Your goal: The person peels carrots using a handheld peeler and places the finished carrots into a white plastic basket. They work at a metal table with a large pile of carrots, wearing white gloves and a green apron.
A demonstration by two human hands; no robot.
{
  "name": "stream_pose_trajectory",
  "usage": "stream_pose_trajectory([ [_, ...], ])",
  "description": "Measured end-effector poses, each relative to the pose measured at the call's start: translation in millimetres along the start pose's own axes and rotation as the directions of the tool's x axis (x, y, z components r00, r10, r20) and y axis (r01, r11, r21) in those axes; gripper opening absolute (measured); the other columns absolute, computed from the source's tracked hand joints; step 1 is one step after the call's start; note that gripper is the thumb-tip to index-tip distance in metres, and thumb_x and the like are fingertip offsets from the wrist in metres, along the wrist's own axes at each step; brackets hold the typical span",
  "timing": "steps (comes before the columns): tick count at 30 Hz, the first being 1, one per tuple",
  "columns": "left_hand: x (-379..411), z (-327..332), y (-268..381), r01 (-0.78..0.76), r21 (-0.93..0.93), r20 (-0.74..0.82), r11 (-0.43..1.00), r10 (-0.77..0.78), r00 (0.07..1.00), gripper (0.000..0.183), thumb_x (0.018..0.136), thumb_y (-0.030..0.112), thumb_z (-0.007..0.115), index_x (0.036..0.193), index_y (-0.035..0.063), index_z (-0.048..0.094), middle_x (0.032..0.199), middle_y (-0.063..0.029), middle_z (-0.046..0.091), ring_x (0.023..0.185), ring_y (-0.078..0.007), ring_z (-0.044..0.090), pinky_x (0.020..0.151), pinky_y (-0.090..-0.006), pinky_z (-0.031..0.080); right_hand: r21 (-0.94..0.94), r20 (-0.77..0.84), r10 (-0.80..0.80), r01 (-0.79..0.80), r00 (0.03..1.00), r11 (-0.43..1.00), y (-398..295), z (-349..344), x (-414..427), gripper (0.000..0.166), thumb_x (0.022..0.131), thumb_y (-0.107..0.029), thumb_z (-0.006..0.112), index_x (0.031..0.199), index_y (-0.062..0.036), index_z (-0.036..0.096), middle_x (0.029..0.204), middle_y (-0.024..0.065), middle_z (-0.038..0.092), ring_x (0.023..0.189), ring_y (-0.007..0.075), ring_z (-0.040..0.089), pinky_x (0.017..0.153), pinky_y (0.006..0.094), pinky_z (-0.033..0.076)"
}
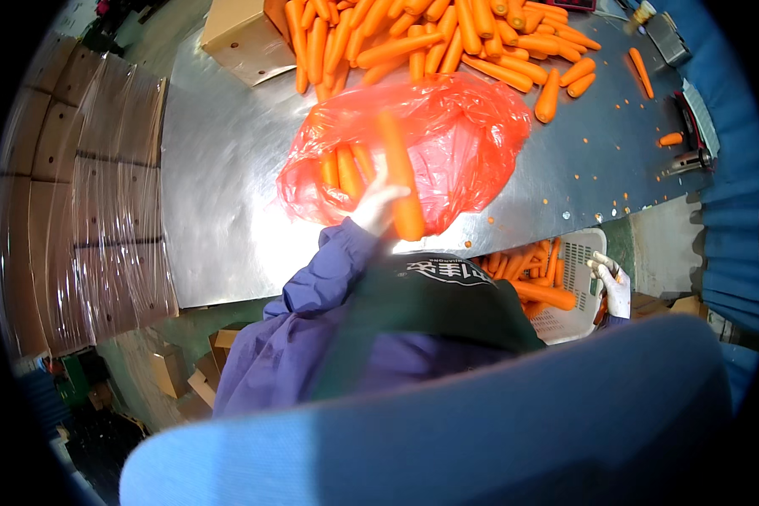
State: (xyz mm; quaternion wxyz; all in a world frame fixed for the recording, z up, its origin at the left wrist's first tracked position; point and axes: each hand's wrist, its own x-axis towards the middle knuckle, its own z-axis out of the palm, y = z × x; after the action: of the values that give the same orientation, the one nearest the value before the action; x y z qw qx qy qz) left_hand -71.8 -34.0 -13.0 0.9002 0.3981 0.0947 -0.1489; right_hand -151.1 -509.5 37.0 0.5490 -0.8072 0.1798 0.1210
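Observation:
My left hand (377,201), in a pale glove, grips a carrot (403,183) that is blurred by motion. It is over a translucent red plastic bag (474,152) spread on the metal table (218,190). Several carrots (348,172) lie inside the left part of the bag. My right hand (612,288), also gloved, is off to the right at the rim of a light grey plastic basket (585,243); its fingers are apart and I see nothing held in them. Carrots fill part of this basket, and a large carrot (544,294) is on top, nearest that hand.
A big heap of carrots (430,31) covers the table's far side, beside a cardboard box (246,41). Film-wrapped cartons (117,196) are stacked at left. Carrot scraps and a metal cylinder (689,162) are at right. Open cardboard boxes (169,370) lie on the floor.

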Motion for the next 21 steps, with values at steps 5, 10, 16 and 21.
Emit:
stream_pose_trajectory([
  [5,-14.7,-64.3,23.2,0.005,0.299,-0.371,0.954,0.112,0.922,0.023,0.079,0.01,0.064,0.099,0.0062,0.053,0.079,-0.0048,0.058,0.067,-0.0155,0.056,0.064,-0.0285,0.048,0.059,0.266,-0.056,0.042,0.962,0.997,-58.6,89.6,35.2,0.032,0.086,-0.011,0.056,0.114,0.0044,0.055,0.098,0.0109,0.066,0.078,0.0082,0.058,0.067,0.0196,0.044],
  [10,-45.7,-110.2,40.0,-0.095,0.293,-0.49,0.951,0.235,0.84,0.018,0.079,0.009,0.063,0.095,0.0052,0.053,0.08,-0.0063,0.058,0.071,-0.0155,0.057,0.068,-0.028,0.048,0.117,0.65,-0.231,0.204,0.724,0.972,-102.5,260.1,77.9,0.025,0.084,-0.018,0.06,0.1,0.0015,0.06,0.078,0.0022,0.06,0.07,0.0086,0.053,0.065,0.0252,0.044],
  [16,-64.5,-103.1,35.6,-0.133,0.183,-0.528,0.974,0.212,0.822,0.042,0.082,0.013,0.06,0.122,0.0069,0.047,0.096,-0.0064,0.058,0.084,-0.0157,0.056,0.074,-0.0286,0.046,-0.484,0.526,-0.139,0.429,0.839,0.762,-133.9,410.3,106.4,0.064,0.074,-0.048,0.06,0.115,0.0013,0.053,0.11,0.0221,0.059,0.104,0.0344,0.056,0.087,0.0408,0.044],
  [21,-64.3,-83.5,28.7,-0.186,0.227,-0.484,0.956,0.277,0.83,0.054,0.081,0.012,0.062,0.131,0.0069,0.04,0.106,-0.0069,0.056,0.097,-0.0169,0.055,0.085,-0.0291,0.044,-0.558,0.483,-0.101,0.394,0.87,0.73,-124.5,417.2,124.1,0.059,0.071,-0.048,0.063,0.11,-0.0051,0.058,0.098,0.0215,0.062,0.092,0.035,0.06,0.08,0.042,0.047],
])
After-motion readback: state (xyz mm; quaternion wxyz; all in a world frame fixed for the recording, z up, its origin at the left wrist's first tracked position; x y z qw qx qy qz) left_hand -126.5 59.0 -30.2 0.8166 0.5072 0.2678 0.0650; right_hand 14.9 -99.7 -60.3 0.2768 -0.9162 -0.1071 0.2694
